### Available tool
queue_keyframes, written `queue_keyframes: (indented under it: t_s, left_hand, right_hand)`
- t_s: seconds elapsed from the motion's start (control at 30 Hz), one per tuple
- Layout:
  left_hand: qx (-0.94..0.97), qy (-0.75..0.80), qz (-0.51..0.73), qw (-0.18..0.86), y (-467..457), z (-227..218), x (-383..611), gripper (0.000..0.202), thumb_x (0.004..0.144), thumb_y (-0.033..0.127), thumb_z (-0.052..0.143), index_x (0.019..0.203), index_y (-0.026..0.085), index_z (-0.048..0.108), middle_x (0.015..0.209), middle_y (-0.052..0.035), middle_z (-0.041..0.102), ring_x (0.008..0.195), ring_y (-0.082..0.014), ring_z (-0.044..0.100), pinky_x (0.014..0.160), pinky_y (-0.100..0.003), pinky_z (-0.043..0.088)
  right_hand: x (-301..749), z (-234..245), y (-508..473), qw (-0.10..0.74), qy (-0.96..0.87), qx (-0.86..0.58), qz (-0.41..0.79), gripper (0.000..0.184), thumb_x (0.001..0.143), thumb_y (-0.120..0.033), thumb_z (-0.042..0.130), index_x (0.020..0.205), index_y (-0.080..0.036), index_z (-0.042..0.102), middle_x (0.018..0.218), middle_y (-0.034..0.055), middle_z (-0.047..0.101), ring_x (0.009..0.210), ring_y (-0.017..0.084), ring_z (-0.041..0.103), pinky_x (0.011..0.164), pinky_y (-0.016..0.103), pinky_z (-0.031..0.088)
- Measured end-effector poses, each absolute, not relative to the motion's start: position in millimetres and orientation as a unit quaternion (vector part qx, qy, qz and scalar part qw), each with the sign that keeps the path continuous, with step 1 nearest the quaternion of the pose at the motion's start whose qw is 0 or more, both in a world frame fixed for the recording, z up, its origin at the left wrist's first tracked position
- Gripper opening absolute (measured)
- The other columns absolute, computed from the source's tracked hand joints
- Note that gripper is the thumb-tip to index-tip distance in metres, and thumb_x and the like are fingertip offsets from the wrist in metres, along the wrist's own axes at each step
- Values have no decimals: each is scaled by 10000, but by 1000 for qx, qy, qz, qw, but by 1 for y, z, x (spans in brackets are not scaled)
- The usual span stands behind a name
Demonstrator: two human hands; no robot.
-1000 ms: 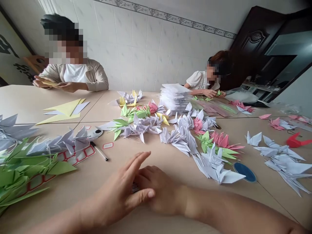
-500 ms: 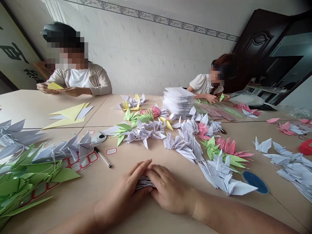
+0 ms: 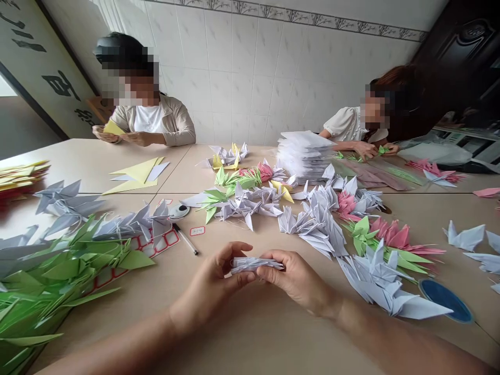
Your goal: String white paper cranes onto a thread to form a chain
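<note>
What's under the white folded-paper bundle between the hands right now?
Below the white folded-paper bundle, held between the left hand and right hand, lies the tan tabletop. The bundle's underside and the parts behind the fingers are hidden.

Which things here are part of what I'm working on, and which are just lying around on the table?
In use: left hand and right hand, pinching a bundle of folded white paper; white origami cranes beside them.

Just lying about: ballpoint pen, red-bordered label sheet, blue disc.
</note>
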State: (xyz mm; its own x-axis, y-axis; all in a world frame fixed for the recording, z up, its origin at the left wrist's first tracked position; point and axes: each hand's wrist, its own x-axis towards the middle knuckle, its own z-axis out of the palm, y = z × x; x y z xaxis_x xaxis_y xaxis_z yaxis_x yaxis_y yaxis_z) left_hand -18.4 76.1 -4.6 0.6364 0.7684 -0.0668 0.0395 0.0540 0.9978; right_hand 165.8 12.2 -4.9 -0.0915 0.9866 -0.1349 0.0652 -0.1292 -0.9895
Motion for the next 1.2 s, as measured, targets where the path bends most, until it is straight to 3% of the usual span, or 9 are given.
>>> queue_keyframes:
  t_s: [0.1, 0.3, 0.4, 0.47, 0.57, 0.7, 0.9, 1.03, 1.2]
  left_hand:
    - [555, 288, 228, 747, 76, 3, -18, 420, 723, 357, 800, 1035, 187, 577, 872, -9, 679, 816, -162, 617, 736, -266, 445]
    - [507, 271, 163, 802, 79, 4, -21, 367, 680, 406, 824, 765, 133, 594, 739, -24, 665, 723, -155, 594, 684, -253, 398]
    - [526, 242, 152, 801, 79, 4, -24, 381, 686, 420, 812, 738, 157, 541, 708, -15, 656, 710, -164, 602, 673, -260, 410]
    - [601, 251, 165, 741, 79, 4, -25, 347, 742, 423, 765, 728, 173, 526, 689, 0, 640, 692, -157, 592, 651, -250, 410]
    - [788, 250, 212, 521, 77, 1, -28, 204, 839, 356, 677, 760, 183, 602, 735, -5, 636, 695, -148, 581, 634, -238, 419]
    - [914, 141, 247, 290, 71, -7, -30, 80, 899, 196, 576, 931, 209, 648, 865, -51, 666, 785, -176, 607, 692, -264, 475]
    - [939, 53, 259, 222, 67, -5, -30, 181, 928, 206, 548, 1103, 238, 579, 927, -42, 701, 805, -185, 629, 715, -266, 512]
    - [943, 25, 263, 201, 66, 3, -29, 235, 955, 248, 511, 1185, 250, 557, 932, -42, 716, 800, -193, 637, 727, -282, 527]
    - [935, 43, 304, 177, 63, 8, -31, 217, 981, 246, 448, 1178, 250, 537, 907, -42, 729, 779, -185, 647, 695, -263, 532]
  right_hand:
    - [167, -2, 13, 437, -484, -501, 569, 397, 808, -526, 697, 743, -139, 643, 669, -19, 544, 666, 118, 467, 667, 264, 378]
    - [168, -1, 11, 411, -413, -465, 667, 486, 707, -597, 751, 748, -137, 599, 667, -15, 568, 606, 92, 499, 608, 236, 383]
    - [170, 4, 10, 376, -410, -450, 699, 545, 626, -625, 791, 741, -131, 592, 652, 1, 596, 586, 103, 538, 598, 244, 412]
    - [173, 10, 10, 364, -421, -451, 698, 541, 630, -601, 804, 796, -126, 606, 697, 23, 628, 635, 125, 578, 622, 257, 440]
    - [180, 20, 8, 349, -450, -461, 680, 532, 664, -584, 790, 885, -136, 608, 867, 56, 647, 751, 151, 598, 671, 279, 466]
    - [184, 28, 4, 281, -524, -507, 624, 468, 647, -507, 828, 872, -179, 581, 945, 8, 615, 805, 137, 548, 701, 246, 414]
    - [178, 27, 1, 209, -647, -534, 503, 426, 587, -396, 872, 840, -215, 582, 1022, -11, 587, 912, 175, 541, 763, 248, 400]
    - [177, 29, 0, 159, -618, -551, 537, 452, 541, -366, 890, 835, -217, 580, 793, -57, 586, 725, 128, 499, 604, 206, 362]
    - [175, 38, -3, 178, -591, -559, 553, 437, 566, -287, 862, 869, -224, 554, 771, -70, 568, 676, 107, 462, 537, 187, 329]
